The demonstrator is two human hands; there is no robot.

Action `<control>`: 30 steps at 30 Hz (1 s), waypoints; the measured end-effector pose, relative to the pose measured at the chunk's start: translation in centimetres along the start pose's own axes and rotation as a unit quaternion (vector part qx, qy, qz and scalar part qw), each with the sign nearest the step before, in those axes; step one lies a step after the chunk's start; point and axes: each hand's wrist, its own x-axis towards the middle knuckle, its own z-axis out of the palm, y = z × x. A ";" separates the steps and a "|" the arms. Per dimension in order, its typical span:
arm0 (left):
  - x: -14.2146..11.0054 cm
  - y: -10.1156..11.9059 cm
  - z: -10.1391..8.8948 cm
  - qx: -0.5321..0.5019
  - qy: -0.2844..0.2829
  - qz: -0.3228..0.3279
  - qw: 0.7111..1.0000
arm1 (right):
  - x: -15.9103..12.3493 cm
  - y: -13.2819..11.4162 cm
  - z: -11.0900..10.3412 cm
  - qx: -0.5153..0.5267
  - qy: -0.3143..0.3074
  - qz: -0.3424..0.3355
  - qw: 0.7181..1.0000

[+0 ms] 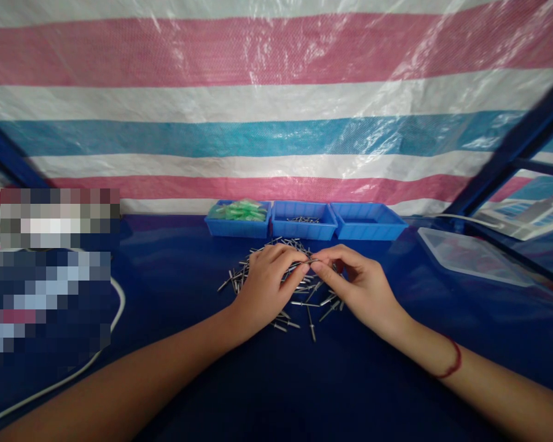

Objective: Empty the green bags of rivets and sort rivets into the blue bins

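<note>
A loose heap of silver blind rivets (pixel 305 303) lies on the dark blue tabletop (pixel 276 393), partly hidden behind both hands. Above the heap, my left hand (pixel 270 279) pinches one end of a thin rivet (pixel 311 261) between thumb and forefinger. From the other side, my right hand (pixel 364 288) closes thumb and forefinger on the same rivet, its fingertips almost meeting those of the left. Most of this rivet is covered by the fingers. Several single rivets are scattered toward me, one pointing at the front edge.
Behind the heap stand three blue bins: the left bin (pixel 239 231) holds green plastic packets (pixel 240 210), the middle bin (pixel 304 232) some rivets, and the right bin (pixel 371 231) nothing visible. A translucent plastic lid or tray (pixel 470 258) lies right. A white cable (pixel 118 301) curves at left.
</note>
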 end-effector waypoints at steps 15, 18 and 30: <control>0.2 0.3 -0.3 0.000 0.016 -0.011 1.000 | 0.0 -0.2 -0.1 -0.041 -0.007 -0.022 0.999; 0.3 0.3 -0.4 -0.010 0.023 -0.013 1.000 | 0.1 0.1 -0.1 -0.050 -0.012 -0.013 0.999; 0.8 0.3 -1.5 -0.040 0.040 -0.017 0.998 | 1.4 0.3 -0.6 -0.140 -0.050 -0.086 0.985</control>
